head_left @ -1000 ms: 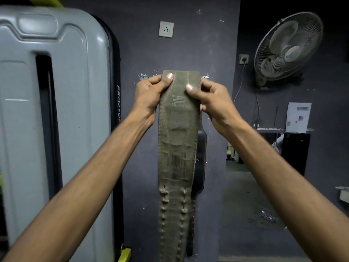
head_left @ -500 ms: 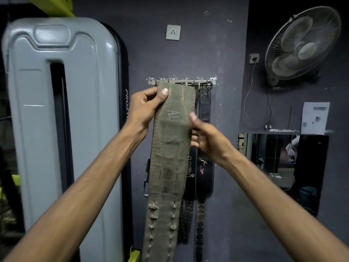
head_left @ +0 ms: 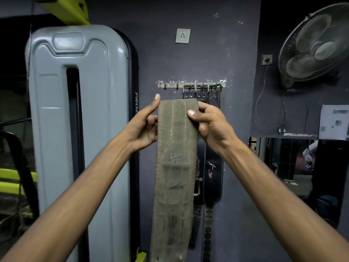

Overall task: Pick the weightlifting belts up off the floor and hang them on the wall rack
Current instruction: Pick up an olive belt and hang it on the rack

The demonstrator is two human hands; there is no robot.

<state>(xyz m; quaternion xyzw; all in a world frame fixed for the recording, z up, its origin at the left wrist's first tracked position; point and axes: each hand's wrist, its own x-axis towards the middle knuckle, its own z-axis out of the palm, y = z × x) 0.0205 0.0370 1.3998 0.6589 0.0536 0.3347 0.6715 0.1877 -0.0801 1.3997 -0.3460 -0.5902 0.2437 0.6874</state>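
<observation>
A worn olive-green weightlifting belt (head_left: pixel 175 167) hangs straight down in front of me, its top edge just below the wall rack (head_left: pixel 190 85). My right hand (head_left: pixel 211 123) pinches the belt's upper right edge, thumb on the front. My left hand (head_left: pixel 145 125) holds the upper left edge with fingers behind the belt and the thumb raised beside it. The metal rack has bare hooks at its left end. Black belts (head_left: pixel 212 171) hang by their buckles from its right half, partly hidden behind the green belt.
A tall grey gym machine shroud (head_left: pixel 75 120) stands close on the left with yellow frame parts. A wall socket (head_left: pixel 182 35) sits above the rack. A wall fan (head_left: pixel 317 48) is mounted at upper right, with a mirror (head_left: pixel 283 167) below it.
The belt's top has dropped below the rack, so the hooks now show. Both hands slid to a higher part of the belt; the printed letters now sit well below them.
</observation>
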